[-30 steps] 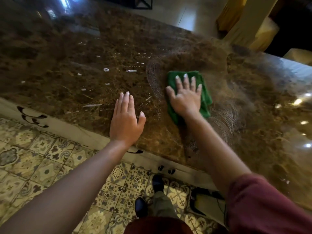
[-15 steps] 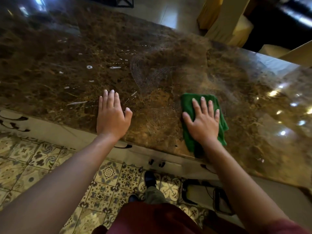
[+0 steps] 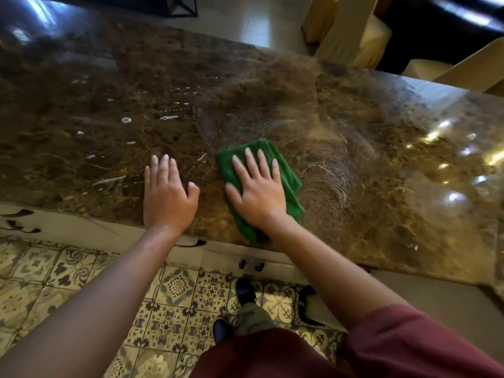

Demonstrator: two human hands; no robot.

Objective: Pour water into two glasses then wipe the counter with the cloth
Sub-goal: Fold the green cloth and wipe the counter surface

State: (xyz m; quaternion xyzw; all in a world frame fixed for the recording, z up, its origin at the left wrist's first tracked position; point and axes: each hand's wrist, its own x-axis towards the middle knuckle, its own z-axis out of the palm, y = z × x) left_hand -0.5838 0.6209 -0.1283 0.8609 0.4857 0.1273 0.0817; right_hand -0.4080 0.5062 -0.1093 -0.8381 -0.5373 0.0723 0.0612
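A folded green cloth (image 3: 286, 173) lies on the brown marble counter (image 3: 381, 165) close to its near edge. My right hand (image 3: 257, 189) presses flat on the cloth with fingers spread. Beside it, my left hand (image 3: 166, 195) rests flat on the bare counter, fingers together, holding nothing. Curved wet wipe streaks (image 3: 327, 181) show on the stone to the right of the cloth. Small water drops (image 3: 126, 120) dot the counter to the upper left. No glasses are in view.
The counter's pale front edge (image 3: 81, 227) runs below my hands. Patterned floor tiles (image 3: 174, 290) and my dark shoes (image 3: 245, 291) are underneath. Yellow-covered chairs (image 3: 360, 36) stand beyond the far side. Light reflections glare on the right part.
My right hand has slid the cloth from farther up the counter down toward the near edge, then left, close to my left hand. The left hand stays flat.
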